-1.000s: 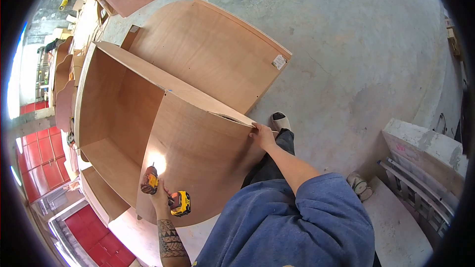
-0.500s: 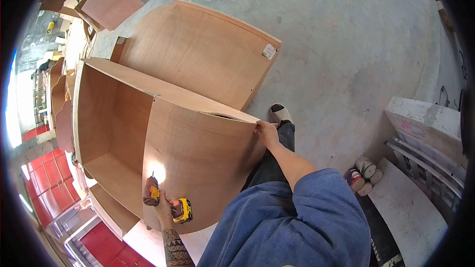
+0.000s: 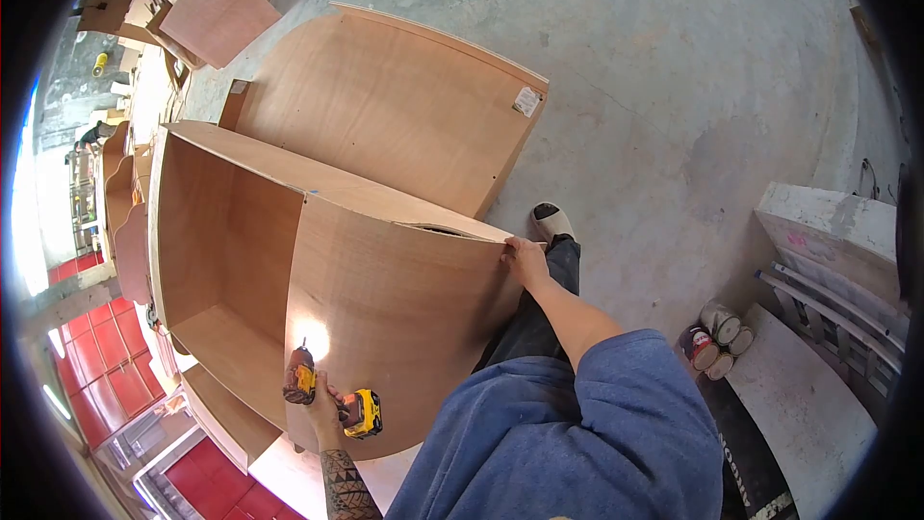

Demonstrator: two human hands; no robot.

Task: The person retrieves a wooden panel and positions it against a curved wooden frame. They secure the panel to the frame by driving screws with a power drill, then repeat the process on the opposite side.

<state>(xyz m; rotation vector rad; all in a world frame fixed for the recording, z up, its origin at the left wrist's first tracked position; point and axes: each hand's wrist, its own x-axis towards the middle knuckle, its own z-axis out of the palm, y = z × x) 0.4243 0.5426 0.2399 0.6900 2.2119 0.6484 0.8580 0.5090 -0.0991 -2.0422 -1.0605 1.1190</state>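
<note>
My left hand (image 3: pixel 324 406) is closed round the grip of a yellow and black cordless drill (image 3: pixel 300 380). The drill's bit points away from me, and its lamp throws a bright spot on a curved plywood panel (image 3: pixel 399 313). That panel covers part of a large wooden box frame (image 3: pixel 226 241). At the panel's far right corner, my right hand (image 3: pixel 526 262) grips the edge, its fingers partly hidden. Near this corner a narrow dark gap (image 3: pixel 431 229) shows between the panel's bowed edge and the frame's side board.
Behind the frame lies another wooden piece with a curved end (image 3: pixel 395 96). Several paint cans (image 3: pixel 720 327) stand at the right, near a ladder (image 3: pixel 833 313) and a pale board (image 3: pixel 799 404). Stacked boards (image 3: pixel 219 12) are at the upper left. A person (image 3: pixel 96 135) is far left.
The whole view has shifted slightly right and down. Both hands keep their places, one on the drill and one on the panel's corner.
</note>
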